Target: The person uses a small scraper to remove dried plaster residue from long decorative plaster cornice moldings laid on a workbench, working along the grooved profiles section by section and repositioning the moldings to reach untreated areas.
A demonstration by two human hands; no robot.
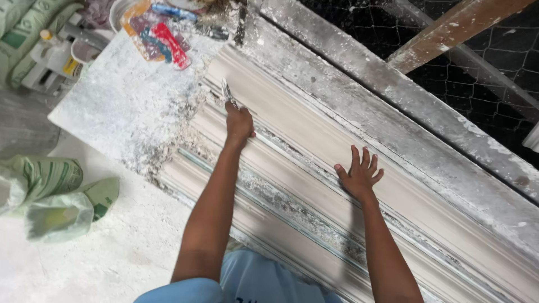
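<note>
L hand fisted on small scraper, blade on plaster moulding. R hand flat, fingers spread wide, pressing moulding. Green sacks on floor nearby.

Along the plaster moulding we have open room between our left hand and right hand, and further down its length. Ahead, a paint-smeared bucket and bottles crowd the slab's far end; a wooden beam and wire mesh close off the right side.
</note>
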